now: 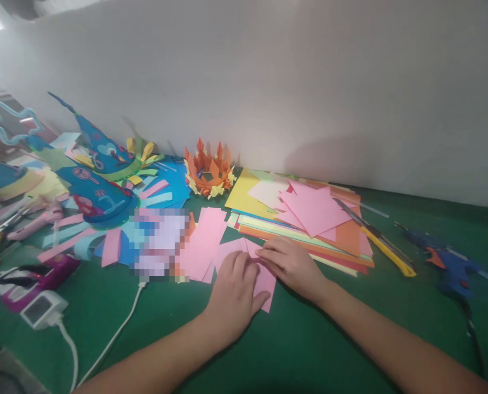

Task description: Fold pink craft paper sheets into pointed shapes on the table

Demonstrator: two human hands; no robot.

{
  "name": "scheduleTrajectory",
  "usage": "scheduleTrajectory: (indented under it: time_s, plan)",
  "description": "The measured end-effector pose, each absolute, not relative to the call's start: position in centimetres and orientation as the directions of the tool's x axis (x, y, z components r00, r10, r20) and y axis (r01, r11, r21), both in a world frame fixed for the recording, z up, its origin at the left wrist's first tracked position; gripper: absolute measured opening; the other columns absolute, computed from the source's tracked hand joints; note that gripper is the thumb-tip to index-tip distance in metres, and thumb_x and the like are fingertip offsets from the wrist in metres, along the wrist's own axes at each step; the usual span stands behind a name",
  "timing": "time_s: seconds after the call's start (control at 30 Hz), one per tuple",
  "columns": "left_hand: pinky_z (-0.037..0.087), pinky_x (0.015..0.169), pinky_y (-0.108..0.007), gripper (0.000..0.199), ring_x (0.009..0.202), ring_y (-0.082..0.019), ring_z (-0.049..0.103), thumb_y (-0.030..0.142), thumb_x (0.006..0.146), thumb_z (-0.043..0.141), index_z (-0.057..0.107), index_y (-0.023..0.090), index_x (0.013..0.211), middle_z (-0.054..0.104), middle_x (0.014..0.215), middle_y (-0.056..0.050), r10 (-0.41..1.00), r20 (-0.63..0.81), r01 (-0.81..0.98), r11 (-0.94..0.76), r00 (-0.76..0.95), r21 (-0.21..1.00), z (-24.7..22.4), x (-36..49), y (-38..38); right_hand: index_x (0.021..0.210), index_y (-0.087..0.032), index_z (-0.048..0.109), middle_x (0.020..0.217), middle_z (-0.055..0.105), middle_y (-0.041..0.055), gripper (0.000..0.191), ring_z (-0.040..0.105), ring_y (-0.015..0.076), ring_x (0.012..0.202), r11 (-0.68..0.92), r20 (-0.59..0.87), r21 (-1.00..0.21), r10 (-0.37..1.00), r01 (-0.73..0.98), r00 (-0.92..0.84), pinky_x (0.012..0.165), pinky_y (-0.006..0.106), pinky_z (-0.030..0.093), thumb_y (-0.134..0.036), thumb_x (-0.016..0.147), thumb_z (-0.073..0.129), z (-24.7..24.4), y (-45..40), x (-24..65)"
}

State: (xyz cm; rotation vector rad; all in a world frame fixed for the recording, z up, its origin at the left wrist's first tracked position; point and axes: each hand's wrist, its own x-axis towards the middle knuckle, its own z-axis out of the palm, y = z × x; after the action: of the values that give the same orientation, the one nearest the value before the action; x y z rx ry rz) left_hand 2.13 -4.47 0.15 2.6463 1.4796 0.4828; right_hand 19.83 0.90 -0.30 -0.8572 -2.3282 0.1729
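A sheet of pink paper [267, 300], partly folded, lies on the green tabletop in front of me. My left hand [233, 295] holds it down, fingers bent over the fold and thumb near the lower corner. At the fold's upper right, my right hand [291, 268] pinches the same paper, fingertips close to those of the left. Both hands cover part of the crease. Just left of them rest cut pink paper strips [205, 241]. Behind my right hand is a stack of coloured paper [346, 249] topped by pink squares [313, 208].
A yellow cutter knife [385, 251] and blue glue gun [453, 262] lie right. An orange paper crown [208, 175] stands behind. Blue cone hats [98, 191], a pink glue gun [38, 219], a power strip [42, 282] and a white cable [124, 323] occupy the left. A wall closes the back.
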Motion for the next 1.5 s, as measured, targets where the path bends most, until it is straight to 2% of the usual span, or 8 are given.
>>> scheduleTrajectory:
  time_s: [0.1, 0.23, 0.33, 0.43, 0.6, 0.77, 1.0, 1.5]
  plan:
    - [0.047, 0.090, -0.050, 0.044, 0.113, -0.034, 0.049, 0.046, 0.081, 0.058, 0.048, 0.011, 0.105, 0.051, 0.113, -0.019, 0.863, 0.265, 0.835, -0.492, 0.430, 0.247, -0.8, 1.8, -4.4, 0.093, -0.017, 0.065, 0.081, 0.062, 0.0069, 0.023, 0.053, 0.0163, 0.074, 0.793, 0.493, -0.296, 0.604, 0.532, -0.627, 0.063, 0.029, 0.043, -0.023, 0.095, 0.044, -0.2, 0.8, 19.8]
    - [0.040, 0.100, -0.051, 0.060, 0.127, -0.037, 0.039, 0.051, 0.079, 0.057, 0.042, 0.008, 0.118, 0.044, 0.129, -0.024, 0.862, 0.285, 0.832, -0.490, 0.419, 0.259, -1.7, 1.5, -4.2, 0.094, -0.017, 0.066, 0.083, 0.061, 0.0074, 0.027, 0.053, 0.0160, 0.076, 0.801, 0.434, -0.301, 0.598, 0.517, -0.674, 0.065, 0.029, 0.043, -0.024, 0.097, 0.039, -0.3, 0.8, 19.9]
    - [0.034, 0.105, -0.052, 0.077, 0.133, -0.038, 0.031, 0.056, 0.079, 0.053, 0.032, 0.005, 0.132, 0.033, 0.142, -0.025, 0.872, 0.253, 0.845, -0.477, 0.420, 0.242, -1.8, 1.4, -4.0, 0.099, -0.016, 0.065, 0.086, 0.061, 0.0080, 0.028, 0.053, 0.0162, 0.077, 0.805, 0.372, -0.311, 0.592, 0.505, -0.715, 0.065, 0.029, 0.043, -0.024, 0.097, 0.038, -0.5, 1.0, 20.1]
    - [0.029, 0.108, -0.050, 0.084, 0.136, -0.037, 0.025, 0.059, 0.080, 0.047, 0.027, 0.002, 0.138, 0.025, 0.148, -0.025, 0.869, 0.195, 0.849, -0.489, 0.454, 0.201, -1.7, 1.3, -3.7, 0.105, -0.015, 0.063, 0.091, 0.062, 0.0096, 0.028, 0.054, 0.0178, 0.081, 0.819, 0.341, -0.293, 0.571, 0.493, -0.747, 0.067, 0.031, 0.044, -0.023, 0.097, 0.037, -0.5, 1.1, 20.4]
    - [0.024, 0.110, -0.048, 0.087, 0.137, -0.034, 0.024, 0.065, 0.082, 0.040, 0.026, 0.002, 0.141, 0.025, 0.148, -0.022, 0.873, 0.170, 0.857, -0.484, 0.457, 0.178, -1.6, 0.9, -3.6, 0.112, -0.015, 0.060, 0.103, 0.062, 0.0126, 0.031, 0.055, 0.0202, 0.093, 0.845, 0.292, -0.318, 0.519, 0.430, -0.804, 0.079, 0.037, 0.047, -0.019, 0.097, 0.035, 0.3, 1.0, 20.9]
    - [0.021, 0.112, -0.048, 0.088, 0.138, -0.033, 0.025, 0.067, 0.082, 0.039, 0.027, 0.003, 0.141, 0.027, 0.148, -0.020, 0.871, 0.173, 0.855, -0.488, 0.461, 0.178, -1.4, 0.7, -3.5, 0.120, -0.015, 0.057, 0.116, 0.061, 0.0122, 0.031, 0.052, 0.0235, 0.109, 0.854, 0.291, -0.339, 0.494, 0.395, -0.819, 0.096, 0.044, 0.044, -0.024, 0.095, 0.042, 1.1, 0.7, 21.1]
    - [0.023, 0.111, -0.048, 0.089, 0.136, -0.034, 0.026, 0.069, 0.081, 0.039, 0.028, 0.002, 0.140, 0.026, 0.148, -0.021, 0.873, 0.148, 0.855, -0.487, 0.466, 0.178, -1.1, 0.7, -3.3, 0.121, -0.012, 0.057, 0.120, 0.061, 0.0120, 0.033, 0.052, 0.0233, 0.113, 0.859, 0.283, -0.346, 0.478, 0.377, -0.832, 0.100, 0.043, 0.043, -0.024, 0.095, 0.042, 0.9, 0.8, 21.1]
    - [0.023, 0.111, -0.048, 0.089, 0.135, -0.034, 0.030, 0.069, 0.080, 0.040, 0.033, 0.003, 0.138, 0.032, 0.146, -0.021, 0.873, 0.147, 0.851, -0.487, 0.465, 0.196, -1.0, 0.6, -3.2, 0.121, -0.016, 0.058, 0.119, 0.061, 0.0117, 0.032, 0.054, 0.0229, 0.112, 0.855, 0.290, -0.356, 0.485, 0.378, -0.825, 0.098, 0.043, 0.045, -0.025, 0.095, 0.042, 0.9, 0.9, 21.1]
